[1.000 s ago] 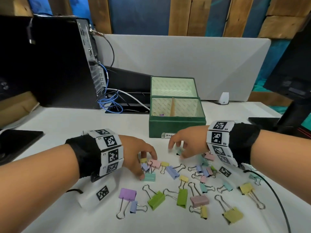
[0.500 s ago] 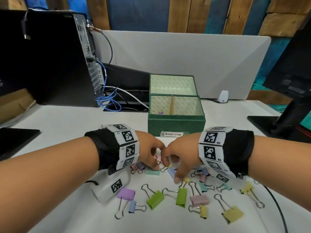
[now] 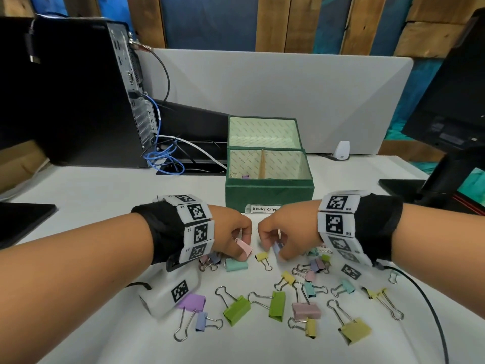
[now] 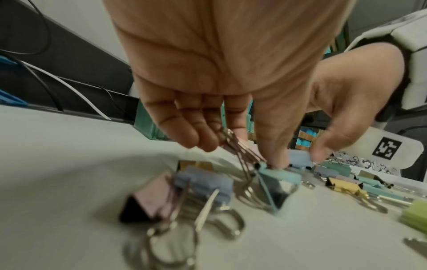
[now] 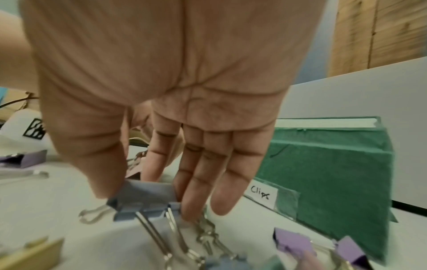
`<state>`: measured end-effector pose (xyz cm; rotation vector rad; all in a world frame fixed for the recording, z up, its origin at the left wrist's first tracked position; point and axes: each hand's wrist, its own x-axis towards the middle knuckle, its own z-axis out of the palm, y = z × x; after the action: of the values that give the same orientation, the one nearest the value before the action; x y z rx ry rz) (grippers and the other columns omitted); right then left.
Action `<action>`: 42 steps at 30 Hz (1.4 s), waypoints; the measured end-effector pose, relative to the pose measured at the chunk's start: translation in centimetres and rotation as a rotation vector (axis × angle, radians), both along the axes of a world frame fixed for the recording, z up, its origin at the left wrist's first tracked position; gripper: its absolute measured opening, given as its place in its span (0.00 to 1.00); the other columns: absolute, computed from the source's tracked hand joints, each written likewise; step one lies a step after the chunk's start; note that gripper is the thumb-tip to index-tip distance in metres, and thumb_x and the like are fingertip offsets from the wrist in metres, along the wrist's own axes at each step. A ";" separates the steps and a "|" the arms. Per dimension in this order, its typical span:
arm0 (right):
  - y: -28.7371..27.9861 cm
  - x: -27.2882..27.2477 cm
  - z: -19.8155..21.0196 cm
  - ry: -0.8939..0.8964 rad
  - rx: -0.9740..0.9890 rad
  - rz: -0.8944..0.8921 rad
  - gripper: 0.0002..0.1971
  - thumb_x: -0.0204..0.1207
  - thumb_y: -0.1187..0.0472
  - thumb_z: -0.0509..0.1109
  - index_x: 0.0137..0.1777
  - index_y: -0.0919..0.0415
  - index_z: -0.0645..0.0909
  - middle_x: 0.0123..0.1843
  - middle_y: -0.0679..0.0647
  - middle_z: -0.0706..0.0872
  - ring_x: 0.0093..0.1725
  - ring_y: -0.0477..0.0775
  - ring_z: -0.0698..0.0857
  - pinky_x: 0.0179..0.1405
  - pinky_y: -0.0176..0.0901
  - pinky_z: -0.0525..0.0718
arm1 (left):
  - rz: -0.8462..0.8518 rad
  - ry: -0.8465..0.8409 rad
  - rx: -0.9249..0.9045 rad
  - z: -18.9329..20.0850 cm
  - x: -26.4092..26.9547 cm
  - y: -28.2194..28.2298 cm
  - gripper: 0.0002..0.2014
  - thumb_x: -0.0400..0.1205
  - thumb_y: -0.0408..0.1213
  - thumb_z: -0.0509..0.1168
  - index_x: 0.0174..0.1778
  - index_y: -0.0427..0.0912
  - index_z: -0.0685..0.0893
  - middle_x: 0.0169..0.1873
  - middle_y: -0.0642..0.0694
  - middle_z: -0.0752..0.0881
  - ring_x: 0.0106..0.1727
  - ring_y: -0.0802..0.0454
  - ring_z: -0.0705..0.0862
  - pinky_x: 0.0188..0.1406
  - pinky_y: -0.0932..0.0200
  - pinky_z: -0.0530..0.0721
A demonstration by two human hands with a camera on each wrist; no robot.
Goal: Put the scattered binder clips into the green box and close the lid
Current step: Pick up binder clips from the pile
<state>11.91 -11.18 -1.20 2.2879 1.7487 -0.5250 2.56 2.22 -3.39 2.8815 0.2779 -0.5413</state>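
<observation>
The left hand point(image 3: 231, 232) curls its fingers around a pink clip point(image 3: 244, 248), its thumb tip pressing on a teal clip point(image 3: 236, 264) that lies on the bench point(image 3: 105, 195). Just right of it, the right hand point(image 3: 283, 232) pinches a blue clip point(image 5: 144, 197) between thumb and fingers. More clips point(image 3: 278, 306) lie scattered in front of both hands. Beyond the hands stands the green box point(image 3: 270, 191), lid point(image 3: 263, 132) open, a couple of clips inside its left compartment.

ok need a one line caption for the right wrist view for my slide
Right hand pinching a blue binder clip off the white table, beside the green box labelled for clips.
</observation>
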 end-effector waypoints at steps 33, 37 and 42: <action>5.3 6.4 4.0 0.365 0.934 -0.495 0.14 0.74 0.65 0.71 0.59 0.54 0.81 0.55 0.48 0.84 0.50 0.47 0.82 0.43 0.29 0.79 | -0.220 0.005 0.066 -0.2 -0.1 -0.8 0.16 0.67 0.49 0.77 0.48 0.50 0.86 0.50 0.55 0.76 0.54 0.52 0.80 0.56 0.54 0.82; 5.8 6.3 3.5 0.244 0.713 -0.426 0.15 0.74 0.65 0.70 0.59 0.51 0.80 0.63 0.47 0.81 0.60 0.48 0.81 0.59 0.38 0.78 | -0.205 0.013 0.028 -0.2 -0.1 -0.6 0.14 0.65 0.48 0.79 0.38 0.44 0.87 0.52 0.47 0.84 0.54 0.47 0.84 0.55 0.49 0.85; 4.1 6.0 2.7 0.270 0.698 -0.389 0.10 0.74 0.63 0.70 0.52 0.49 0.82 0.63 0.46 0.83 0.63 0.47 0.83 0.63 0.45 0.82 | -0.181 -0.128 -0.062 1.5 -0.2 0.2 0.13 0.68 0.44 0.78 0.30 0.44 0.80 0.44 0.47 0.83 0.44 0.52 0.81 0.52 0.53 0.83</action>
<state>17.89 -7.06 1.53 3.2151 1.8095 -0.3212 2.33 2.43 -1.94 2.8810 -0.0188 -0.3835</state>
